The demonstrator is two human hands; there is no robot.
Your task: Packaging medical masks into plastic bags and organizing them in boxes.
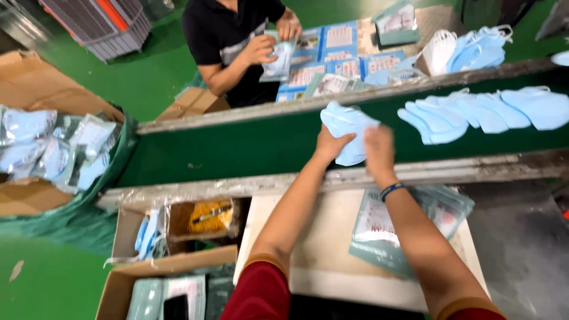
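Red sleeves (261, 293) sit lowest in view, both forearms reaching up over a pale table (320, 255). On the left, the left hand (329, 144) curls its fingers around the lower edge of a small stack of light blue masks (347, 127), gripping it. Just right of it, the right hand (379, 151), a blue band at its wrist, presses closed against the same stack's right side. Those masks stand between both hands, over the green belt (249, 148). Further right, more masks (474, 112) lie on the belt, well apart. Under the right forearm lie clear packets (379, 228).
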